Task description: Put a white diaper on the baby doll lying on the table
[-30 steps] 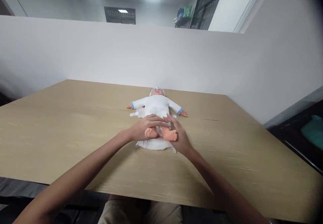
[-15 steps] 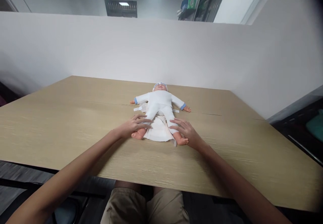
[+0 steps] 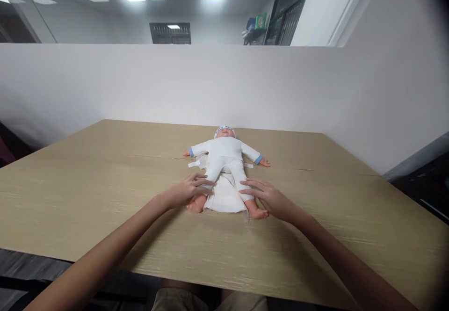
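Here, baby doll [image 3: 225, 159] lay face-up on bench [image 3: 105, 184] w/ white diaper [image 3: 224, 198] underneath; left hand [image 3: 185, 191] & right hand [image 3: 271, 198] rested open on its legs, gripping nothing.

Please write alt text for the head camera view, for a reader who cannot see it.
A baby doll in white clothes lies face up on a wooden table, over an open white diaper. The left hand and right hand rest at its spread legs.

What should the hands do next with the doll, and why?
Probably lift the near edge of the diaper up between the doll's legs. The doll lies face up on the open diaper, legs spread, with the left hand and right hand resting open on the legs.
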`<act>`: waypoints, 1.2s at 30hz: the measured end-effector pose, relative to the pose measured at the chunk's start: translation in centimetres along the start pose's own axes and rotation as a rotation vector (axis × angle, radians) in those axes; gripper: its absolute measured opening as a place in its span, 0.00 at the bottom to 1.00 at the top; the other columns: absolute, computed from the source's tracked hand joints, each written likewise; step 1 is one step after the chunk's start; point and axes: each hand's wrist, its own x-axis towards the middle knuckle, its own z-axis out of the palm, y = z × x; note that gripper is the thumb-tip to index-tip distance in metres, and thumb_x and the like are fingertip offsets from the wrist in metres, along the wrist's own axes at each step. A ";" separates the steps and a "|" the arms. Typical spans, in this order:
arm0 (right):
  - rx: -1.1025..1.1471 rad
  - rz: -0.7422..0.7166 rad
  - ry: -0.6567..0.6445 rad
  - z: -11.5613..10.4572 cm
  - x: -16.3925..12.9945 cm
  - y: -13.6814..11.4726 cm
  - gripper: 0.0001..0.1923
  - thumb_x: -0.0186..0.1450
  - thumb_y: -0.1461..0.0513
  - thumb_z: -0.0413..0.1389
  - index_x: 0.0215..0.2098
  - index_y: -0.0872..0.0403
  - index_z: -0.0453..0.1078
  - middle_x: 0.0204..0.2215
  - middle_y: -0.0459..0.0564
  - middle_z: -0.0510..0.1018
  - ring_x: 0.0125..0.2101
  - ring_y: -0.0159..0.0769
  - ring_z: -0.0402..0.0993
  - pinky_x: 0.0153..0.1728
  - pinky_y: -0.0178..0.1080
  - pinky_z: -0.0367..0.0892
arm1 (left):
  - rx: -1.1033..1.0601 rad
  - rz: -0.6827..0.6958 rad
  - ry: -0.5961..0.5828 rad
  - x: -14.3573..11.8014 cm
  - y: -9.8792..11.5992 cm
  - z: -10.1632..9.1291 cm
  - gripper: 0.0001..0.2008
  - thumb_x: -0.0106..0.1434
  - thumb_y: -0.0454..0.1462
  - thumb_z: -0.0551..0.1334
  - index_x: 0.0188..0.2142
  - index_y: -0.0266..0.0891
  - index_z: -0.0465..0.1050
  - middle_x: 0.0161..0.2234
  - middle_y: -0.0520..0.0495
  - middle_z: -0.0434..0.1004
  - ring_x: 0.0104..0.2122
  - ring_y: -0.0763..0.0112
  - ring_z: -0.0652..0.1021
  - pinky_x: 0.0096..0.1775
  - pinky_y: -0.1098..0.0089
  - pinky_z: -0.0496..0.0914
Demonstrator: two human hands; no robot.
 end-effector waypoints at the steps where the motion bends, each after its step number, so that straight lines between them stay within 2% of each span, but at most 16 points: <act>1: 0.030 0.012 -0.010 -0.2 0.1 0.0 0.29 0.70 0.72 0.49 0.60 0.43 0.79 0.69 0.50 0.74 0.69 0.44 0.69 0.67 0.56 0.68 | -0.023 -0.017 0.006 0.2 0.4 -0.3 0.29 0.67 0.25 0.63 0.63 0.50 0.76 0.69 0.48 0.72 0.64 0.50 0.70 0.63 0.50 0.72; 3: 0.063 0.047 -0.024 -0.5 0.2 -0.6 0.27 0.73 0.70 0.48 0.61 0.44 0.79 0.68 0.50 0.75 0.68 0.44 0.71 0.67 0.55 0.69 | -0.070 -0.066 0.019 0.7 1.4 -0.7 0.21 0.75 0.30 0.58 0.63 0.49 0.76 0.66 0.47 0.75 0.62 0.52 0.71 0.63 0.50 0.70; 5: 0.040 0.104 -0.027 -0.6 0.4 -2.0 0.23 0.77 0.63 0.50 0.66 0.45 0.75 0.68 0.53 0.76 0.68 0.47 0.71 0.67 0.56 0.69 | -0.100 -0.124 0.030 1.1 2.5 -0.6 0.18 0.77 0.41 0.59 0.64 0.47 0.73 0.64 0.44 0.76 0.62 0.50 0.70 0.64 0.48 0.69; 7: -0.028 0.157 -0.031 -0.2 0.5 -4.0 0.28 0.77 0.53 0.55 0.73 0.45 0.66 0.70 0.55 0.73 0.70 0.53 0.67 0.67 0.60 0.67 | -0.098 -0.171 0.042 1.5 3.2 0.0 0.30 0.70 0.54 0.67 0.65 0.45 0.70 0.64 0.41 0.75 0.63 0.43 0.68 0.63 0.45 0.69; 9: -0.105 0.184 -0.042 0.6 0.5 -6.0 0.39 0.73 0.44 0.60 0.77 0.43 0.59 0.74 0.56 0.67 0.73 0.59 0.61 0.68 0.65 0.64 | -0.062 -0.193 0.065 1.6 3.5 1.1 0.39 0.62 0.59 0.73 0.65 0.44 0.69 0.65 0.38 0.72 0.65 0.38 0.66 0.63 0.42 0.67; 10: -0.139 0.193 -0.044 1.1 0.5 -6.8 0.42 0.71 0.42 0.62 0.78 0.43 0.58 0.75 0.56 0.65 0.73 0.62 0.59 0.68 0.66 0.62 | -0.042 -0.199 0.078 1.6 3.5 1.6 0.40 0.60 0.57 0.74 0.65 0.43 0.68 0.65 0.37 0.71 0.66 0.36 0.65 0.64 0.42 0.67; 12: -0.194 0.225 -0.024 2.1 0.5 -7.7 0.41 0.71 0.44 0.63 0.77 0.44 0.61 0.75 0.57 0.64 0.74 0.64 0.57 0.68 0.67 0.62 | -0.012 -0.202 0.100 1.6 3.2 2.7 0.34 0.62 0.49 0.74 0.62 0.42 0.69 0.65 0.37 0.71 0.66 0.37 0.65 0.65 0.42 0.65; 15: -0.245 0.271 0.024 3.1 0.7 -7.9 0.30 0.75 0.59 0.57 0.74 0.46 0.66 0.72 0.55 0.69 0.72 0.59 0.61 0.67 0.62 0.63 | -0.005 -0.199 0.123 1.6 3.0 3.2 0.20 0.67 0.38 0.66 0.57 0.42 0.71 0.63 0.39 0.73 0.66 0.41 0.66 0.64 0.45 0.66; 17: -0.251 0.280 0.047 3.1 0.9 -7.6 0.28 0.73 0.67 0.53 0.70 0.48 0.70 0.70 0.55 0.73 0.69 0.55 0.65 0.67 0.59 0.64 | -0.032 -0.210 0.141 1.7 3.0 2.9 0.14 0.70 0.34 0.62 0.54 0.43 0.72 0.61 0.41 0.75 0.63 0.45 0.68 0.63 0.47 0.66; 20: -0.189 0.270 0.069 2.3 1.4 -6.8 0.25 0.73 0.68 0.49 0.64 0.51 0.75 0.63 0.56 0.79 0.64 0.52 0.71 0.63 0.54 0.67 | -0.117 -0.287 0.174 2.2 2.9 1.6 0.09 0.74 0.35 0.57 0.50 0.44 0.74 0.52 0.44 0.80 0.54 0.51 0.73 0.58 0.52 0.69; 23: -0.057 0.336 0.090 0.9 2.6 -5.3 0.18 0.77 0.63 0.47 0.52 0.52 0.78 0.47 0.56 0.86 0.48 0.48 0.79 0.49 0.47 0.71 | -0.204 -0.383 0.222 3.4 2.1 0.2 0.11 0.77 0.40 0.54 0.46 0.44 0.76 0.43 0.45 0.82 0.47 0.53 0.75 0.52 0.55 0.70; 26: 0.116 0.442 0.159 -0.3 4.8 -3.0 0.18 0.79 0.55 0.46 0.39 0.51 0.75 0.33 0.50 0.82 0.34 0.43 0.75 0.37 0.41 0.66 | -0.289 -0.392 0.330 5.6 0.1 -0.9 0.13 0.77 0.41 0.54 0.44 0.43 0.77 0.46 0.44 0.81 0.48 0.54 0.76 0.54 0.56 0.70; 29: 0.231 0.447 0.293 -1.1 7.8 0.1 0.21 0.78 0.49 0.48 0.33 0.50 0.71 0.31 0.49 0.80 0.33 0.42 0.71 0.38 0.40 0.63 | -0.378 -0.429 0.430 8.5 -2.8 -1.6 0.11 0.73 0.43 0.57 0.40 0.42 0.77 0.48 0.42 0.79 0.53 0.52 0.74 0.61 0.54 0.66; 31: 0.293 0.493 0.337 -1.2 10.0 2.4 0.21 0.75 0.48 0.51 0.30 0.50 0.69 0.30 0.49 0.78 0.34 0.41 0.69 0.40 0.40 0.63 | -0.471 -0.492 0.442 10.6 -5.1 -1.9 0.11 0.71 0.43 0.59 0.36 0.42 0.75 0.45 0.43 0.78 0.52 0.52 0.73 0.62 0.54 0.64; 33: 0.370 0.557 0.334 -0.9 11.9 4.7 0.20 0.72 0.47 0.53 0.29 0.50 0.69 0.30 0.48 0.78 0.35 0.41 0.68 0.40 0.40 0.62 | -0.571 -0.539 0.437 12.4 -7.3 -1.9 0.10 0.69 0.43 0.59 0.35 0.42 0.74 0.42 0.45 0.78 0.49 0.55 0.74 0.60 0.57 0.65; 36: 0.491 0.616 0.289 0.3 14.2 7.9 0.20 0.71 0.47 0.53 0.32 0.52 0.74 0.29 0.47 0.79 0.34 0.41 0.70 0.37 0.40 0.65 | -0.699 -0.588 0.424 14.5 -10.3 -1.4 0.11 0.67 0.43 0.58 0.38 0.40 0.75 0.39 0.47 0.78 0.43 0.60 0.75 0.53 0.61 0.69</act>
